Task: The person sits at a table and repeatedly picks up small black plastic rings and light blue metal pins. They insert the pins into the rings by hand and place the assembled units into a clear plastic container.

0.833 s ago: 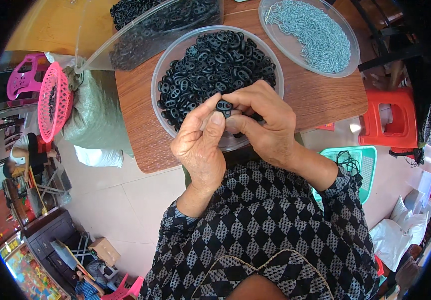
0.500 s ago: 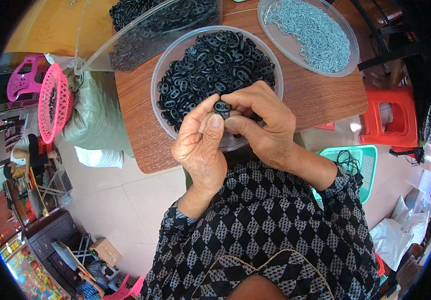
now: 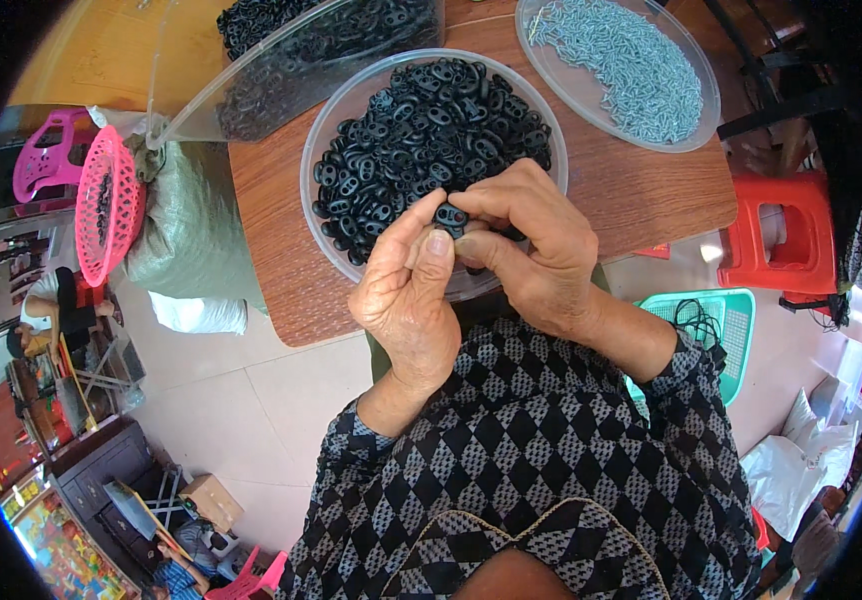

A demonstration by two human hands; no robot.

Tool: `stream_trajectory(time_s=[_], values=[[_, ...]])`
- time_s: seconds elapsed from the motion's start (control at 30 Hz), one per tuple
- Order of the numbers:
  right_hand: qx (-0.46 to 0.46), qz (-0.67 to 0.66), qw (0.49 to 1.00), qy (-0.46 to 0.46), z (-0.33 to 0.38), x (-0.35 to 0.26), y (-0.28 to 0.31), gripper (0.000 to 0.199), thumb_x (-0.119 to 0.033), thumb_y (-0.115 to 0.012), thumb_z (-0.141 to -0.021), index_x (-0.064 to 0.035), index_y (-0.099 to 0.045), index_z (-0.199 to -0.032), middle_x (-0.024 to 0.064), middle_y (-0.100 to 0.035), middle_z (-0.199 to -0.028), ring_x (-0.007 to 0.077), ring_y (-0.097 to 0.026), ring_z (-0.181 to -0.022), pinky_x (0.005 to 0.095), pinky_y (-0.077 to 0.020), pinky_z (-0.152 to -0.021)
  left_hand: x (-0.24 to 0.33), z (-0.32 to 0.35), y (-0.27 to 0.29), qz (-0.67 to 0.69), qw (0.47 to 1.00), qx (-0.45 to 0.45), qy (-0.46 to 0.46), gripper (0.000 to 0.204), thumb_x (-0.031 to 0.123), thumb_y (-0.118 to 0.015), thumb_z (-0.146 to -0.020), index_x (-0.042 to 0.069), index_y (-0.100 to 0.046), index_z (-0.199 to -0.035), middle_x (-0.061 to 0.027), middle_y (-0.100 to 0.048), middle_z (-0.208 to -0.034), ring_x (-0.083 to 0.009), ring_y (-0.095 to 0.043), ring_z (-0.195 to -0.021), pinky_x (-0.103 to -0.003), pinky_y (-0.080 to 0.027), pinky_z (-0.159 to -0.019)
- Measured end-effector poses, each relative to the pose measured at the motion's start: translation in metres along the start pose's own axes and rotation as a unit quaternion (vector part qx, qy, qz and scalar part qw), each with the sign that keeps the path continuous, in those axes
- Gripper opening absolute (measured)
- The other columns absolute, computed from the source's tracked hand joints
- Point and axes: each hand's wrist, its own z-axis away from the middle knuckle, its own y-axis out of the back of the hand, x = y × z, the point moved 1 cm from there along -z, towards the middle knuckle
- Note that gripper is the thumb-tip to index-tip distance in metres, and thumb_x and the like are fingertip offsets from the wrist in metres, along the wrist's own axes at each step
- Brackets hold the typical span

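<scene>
Between my two hands, over the near edge of a clear round tub point(image 3: 308, 165), is a small black two-hole cord lock point(image 3: 450, 216). My left hand point(image 3: 409, 300) pinches it from the left and below with thumb and fingertips. From the right, the thumb and forefinger of my right hand point(image 3: 546, 255) close on the same piece. My fingers cover its lower part. A heap of similar black cord lock pieces point(image 3: 431, 130) fills the tub, which rests on a brown wooden table point(image 3: 621, 195).
A clear box point(image 3: 281, 85) with more black pieces stands at the back left. Far right, a shallow round dish point(image 3: 708, 110) holds small silvery springs point(image 3: 631, 75). Beside the table are a green sack point(image 3: 191, 230), a pink basket point(image 3: 131, 205), a red stool point(image 3: 776, 265) and a green basket point(image 3: 741, 340).
Both hands have shifted slightly to the right with the cord lock. The piece has tilted a little between my fingers.
</scene>
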Motion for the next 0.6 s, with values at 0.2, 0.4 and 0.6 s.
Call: stream_trajectory(time_s=[0.2,0.4,0.6], values=[[0.010,0.000,1.000,0.014,-0.002,0.000,-0.001,0.026,0.004,-0.066,-0.062,-0.0010,-0.062,-0.087,0.0081,-0.060,-0.077,0.0225,-0.053,-0.069,0.0317,-0.0431,-0.059,-0.002,-0.001,0.006,0.009,0.999,-0.038,-0.009,0.027,0.004,-0.057,-0.087,-0.006,-0.055,-0.112,-0.0054,-0.062,-0.087,-0.0066,-0.056,-0.074,-0.019,-0.047,-0.069],[0.003,-0.008,1.000,-0.006,-0.001,0.002,0.000,0.026,0.003,-0.066,-0.063,-0.0011,-0.062,-0.088,0.0073,-0.058,-0.075,0.0216,-0.052,-0.068,0.0311,-0.0422,-0.059,0.000,-0.006,0.006,-0.014,0.998,-0.059,-0.002,0.025,0.003,-0.058,-0.086,-0.007,-0.056,-0.109,-0.0081,-0.063,-0.088,-0.0083,-0.059,-0.071,-0.020,-0.049,-0.066],[-0.003,-0.036,0.999,-0.037,0.000,0.001,-0.001,0.027,0.003,-0.066,-0.065,-0.0012,-0.062,-0.091,0.0066,-0.058,-0.076,0.0190,-0.051,-0.068,0.0299,-0.0425,-0.059,0.005,-0.016,0.010,-0.058,0.996,-0.063,-0.002,0.022,-0.002,-0.059,-0.084,-0.007,-0.058,-0.105,-0.0085,-0.064,-0.084,-0.0087,-0.059,-0.067,-0.019,-0.050,-0.060]])
